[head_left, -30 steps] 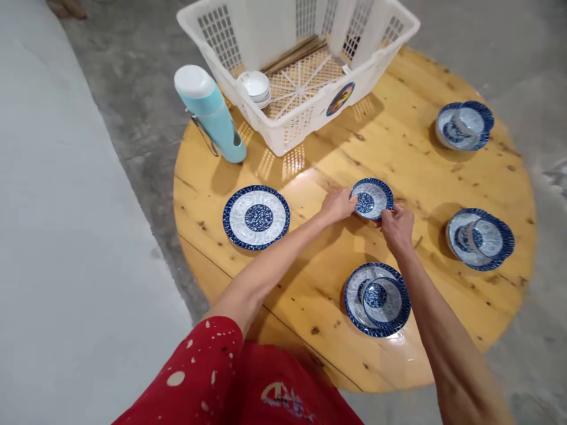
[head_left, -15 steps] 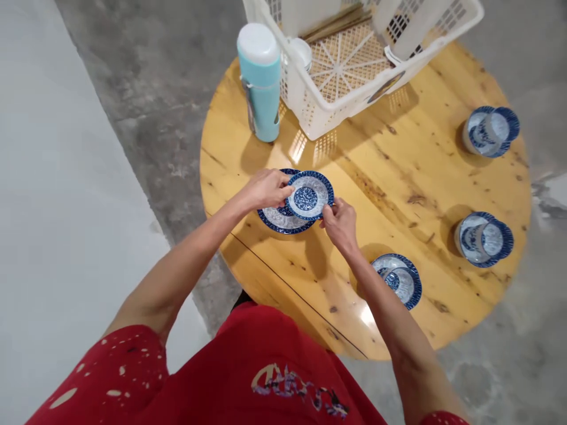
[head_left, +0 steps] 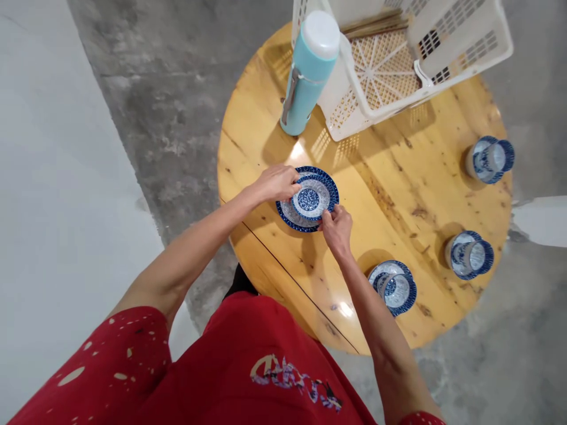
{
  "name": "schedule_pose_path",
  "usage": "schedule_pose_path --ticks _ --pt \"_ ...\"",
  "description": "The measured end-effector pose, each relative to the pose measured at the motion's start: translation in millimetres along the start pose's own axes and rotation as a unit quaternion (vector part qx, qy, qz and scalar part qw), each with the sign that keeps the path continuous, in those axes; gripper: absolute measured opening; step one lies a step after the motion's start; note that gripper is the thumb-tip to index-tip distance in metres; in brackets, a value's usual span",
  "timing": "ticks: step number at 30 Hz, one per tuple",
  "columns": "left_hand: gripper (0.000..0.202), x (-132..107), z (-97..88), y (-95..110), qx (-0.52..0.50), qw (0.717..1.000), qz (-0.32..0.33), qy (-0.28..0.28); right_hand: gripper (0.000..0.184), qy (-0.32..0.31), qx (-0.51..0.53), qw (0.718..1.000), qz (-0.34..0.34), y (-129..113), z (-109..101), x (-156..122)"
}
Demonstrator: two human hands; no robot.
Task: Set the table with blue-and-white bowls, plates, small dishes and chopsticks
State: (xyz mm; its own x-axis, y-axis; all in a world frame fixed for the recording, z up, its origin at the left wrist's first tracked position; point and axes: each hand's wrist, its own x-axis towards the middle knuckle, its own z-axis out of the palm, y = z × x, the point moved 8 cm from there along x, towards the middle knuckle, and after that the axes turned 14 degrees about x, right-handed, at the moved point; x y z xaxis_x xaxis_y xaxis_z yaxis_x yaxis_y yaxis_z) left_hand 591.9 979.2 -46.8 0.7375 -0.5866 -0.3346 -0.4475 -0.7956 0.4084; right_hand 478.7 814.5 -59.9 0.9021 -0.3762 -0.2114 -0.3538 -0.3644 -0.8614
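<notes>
A small blue-and-white bowl point(head_left: 310, 198) sits on a larger blue-and-white plate point(head_left: 290, 213) near the left edge of the round wooden table point(head_left: 390, 177). My left hand point(head_left: 277, 182) grips the bowl's left rim with curled fingers. My right hand point(head_left: 337, 227) pinches its lower right rim. Both arms reach in from below.
A light blue flask point(head_left: 308, 74) with a white cap stands beside a white plastic basket point(head_left: 398, 59) holding chopsticks. Three more plate-and-bowl sets lie at the near right point(head_left: 393, 287), right point(head_left: 469, 255) and far right point(head_left: 489, 159). Grey concrete floor surrounds the table.
Both hands carried the small bowl from the table's middle leftward and lowered it onto the large plate. The view shifted left with them.
</notes>
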Motion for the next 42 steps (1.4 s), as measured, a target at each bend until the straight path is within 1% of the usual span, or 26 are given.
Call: schedule_pose_path --ticks 3,7,10,13,16,21,27,33,39,42 --pt "0.025 2.5 -0.4 -0.3 0.024 1.0 0.001 0.002 0.019 -0.001 0.009 1.0 0.007 -2.2 1.2 -1.4" --pt "0.025 2.6 -6.8 1.6 0.036 0.999 0.003 0.001 0.018 -0.016 0.038 0.999 0.019 -4.0 2.3 -2.3" --pt "0.025 1.7 -12.1 0.0 0.019 1.0 -0.001 -0.005 0.018 -0.027 0.063 0.997 0.033 -2.2 1.4 -1.9" --pt "0.026 1.6 -15.1 -3.5 -0.009 1.0 0.001 0.003 0.019 -0.029 0.091 0.995 0.043 1.1 -0.5 -0.8" --pt "0.026 2.9 -13.5 -7.7 -0.031 0.999 0.001 0.017 0.016 -0.018 0.096 0.994 0.042 2.9 -2.5 -0.2" --pt "0.03 4.3 -7.5 -12.6 -0.067 0.997 -0.003 0.025 0.015 -0.018 0.082 0.996 0.028 -1.3 -1.4 -1.7" --pt "0.029 1.8 -8.9 -13.6 -0.076 0.996 0.003 0.044 0.015 -0.02 0.073 0.997 0.026 -6.1 -0.3 -4.9" --pt "0.027 -0.2 -9.0 -11.6 -0.091 0.995 0.011 0.031 0.014 -0.014 0.07 0.997 0.031 -5.8 -0.6 -8.2" --pt "0.026 2.7 -3.6 -13.3 -0.11 0.994 0.003 0.027 0.014 -0.016 0.062 0.997 0.034 -5.2 0.5 -8.0" --pt "0.025 2.2 -5.6 -14.9 -0.113 0.993 -0.004 0.035 0.018 -0.017 0.063 0.997 0.042 -4.6 1.2 -10.3"
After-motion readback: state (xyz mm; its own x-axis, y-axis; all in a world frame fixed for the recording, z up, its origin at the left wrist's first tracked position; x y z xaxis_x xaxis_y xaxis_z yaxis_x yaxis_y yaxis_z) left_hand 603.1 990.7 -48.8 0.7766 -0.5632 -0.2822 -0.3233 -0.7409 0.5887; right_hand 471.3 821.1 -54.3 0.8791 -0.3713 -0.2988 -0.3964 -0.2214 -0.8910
